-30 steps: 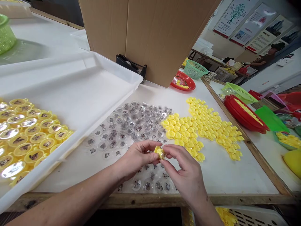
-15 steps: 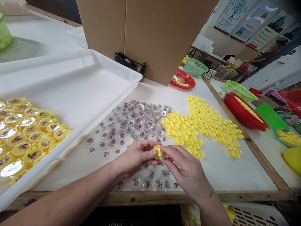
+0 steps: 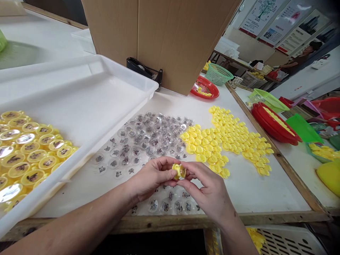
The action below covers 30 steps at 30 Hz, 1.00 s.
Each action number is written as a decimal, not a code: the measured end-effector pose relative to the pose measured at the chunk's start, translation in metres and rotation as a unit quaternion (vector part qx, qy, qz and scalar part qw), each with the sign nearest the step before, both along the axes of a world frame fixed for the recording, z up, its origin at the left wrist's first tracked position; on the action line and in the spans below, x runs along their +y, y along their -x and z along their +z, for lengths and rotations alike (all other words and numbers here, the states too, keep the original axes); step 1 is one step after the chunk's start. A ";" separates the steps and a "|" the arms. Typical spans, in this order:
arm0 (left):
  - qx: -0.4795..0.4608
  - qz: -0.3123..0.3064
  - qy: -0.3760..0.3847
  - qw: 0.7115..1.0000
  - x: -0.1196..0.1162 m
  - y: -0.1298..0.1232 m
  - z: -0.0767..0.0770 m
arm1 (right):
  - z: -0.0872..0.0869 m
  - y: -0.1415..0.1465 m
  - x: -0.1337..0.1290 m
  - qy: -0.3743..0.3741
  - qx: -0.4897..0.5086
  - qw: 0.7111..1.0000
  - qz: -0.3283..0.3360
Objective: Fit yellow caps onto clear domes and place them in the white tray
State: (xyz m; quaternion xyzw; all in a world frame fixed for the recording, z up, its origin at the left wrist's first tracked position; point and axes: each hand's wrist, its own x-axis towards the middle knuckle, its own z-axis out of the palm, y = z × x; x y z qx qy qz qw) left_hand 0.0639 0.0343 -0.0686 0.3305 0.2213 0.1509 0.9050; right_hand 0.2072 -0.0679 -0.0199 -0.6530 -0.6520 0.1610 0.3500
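Between my two hands, above the front of the table, is a small round yellow plastic piece (image 3: pixel 178 171) with a clear cover bearing a printed picture. My left hand (image 3: pixel 158 176) pinches its left side with thumb and fingers. From the right, the thumb and fingers of my right hand (image 3: pixel 203 180) close on its rim. Clear discs printed with small dark animal pictures (image 3: pixel 151 136) lie spread behind and below my hands. To their right is a heap of loose yellow pieces (image 3: pixel 207 141). Yellow pieces with picture faces (image 3: pixel 34 156) stand in rows in the white tray (image 3: pixel 111 78) at left.
A tall cardboard box (image 3: pixel 162 42) stands at the back, with a black tape dispenser (image 3: pixel 143 71) before it. A red plate (image 3: pixel 204 88) and green basket (image 3: pixel 218 74) sit behind the heap. A wooden edge (image 3: pixel 278 156) borders the right side. Another person (image 3: pixel 300 60) is in the far background.
The yellow piece has turned in my fingers, so its clear printed face shows more. My right fingers have shifted around its rim. The whole view has moved slightly.
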 end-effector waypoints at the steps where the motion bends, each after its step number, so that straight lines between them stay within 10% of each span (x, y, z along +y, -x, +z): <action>1: 0.000 0.002 0.000 1.000 0.000 0.000 0.000 | -0.001 0.000 0.000 -0.004 0.008 1.000 0.000; 30: -0.027 0.049 -0.047 0.997 -0.001 -0.001 -0.001 | -0.015 0.008 0.001 -0.038 0.044 0.995 -0.086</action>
